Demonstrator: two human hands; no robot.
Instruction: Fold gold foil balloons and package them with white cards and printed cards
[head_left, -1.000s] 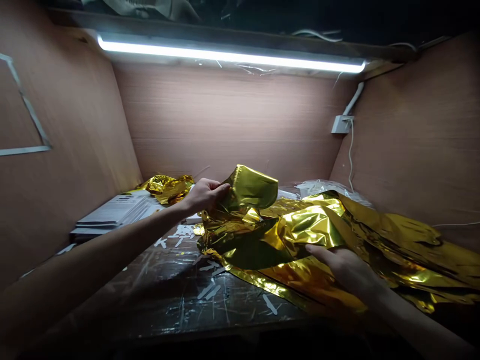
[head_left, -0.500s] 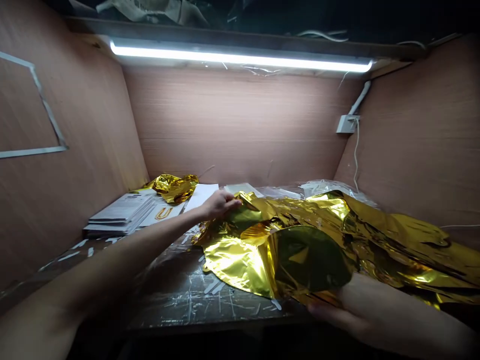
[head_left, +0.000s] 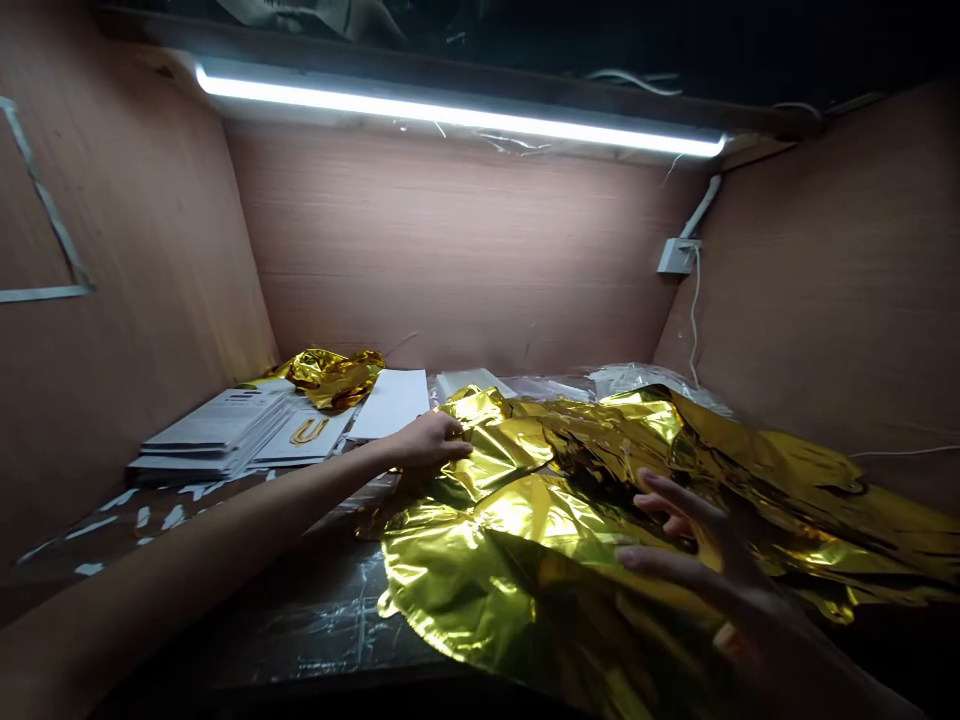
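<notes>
– How's the grip?
– Left hand [head_left: 429, 440] pinches the gold foil [head_left: 457, 590]; right hand [head_left: 697, 550] is spread, unclenched, over it
– And the foil lies where?
– On the table [head_left: 300, 630], near papers [head_left: 199, 420] and 1 gold U [head_left: 308, 432]

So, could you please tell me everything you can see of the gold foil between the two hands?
The gold foil looks like thin, shiny film, creased, with bright reflections. Its near left part is rounded, with a seam-like rim and a small tab. It lies loosely over the dark table, layers hard to tell apart. The left hand appears to pinch its far left side; the right hand is open over it, contact unclear.
</notes>
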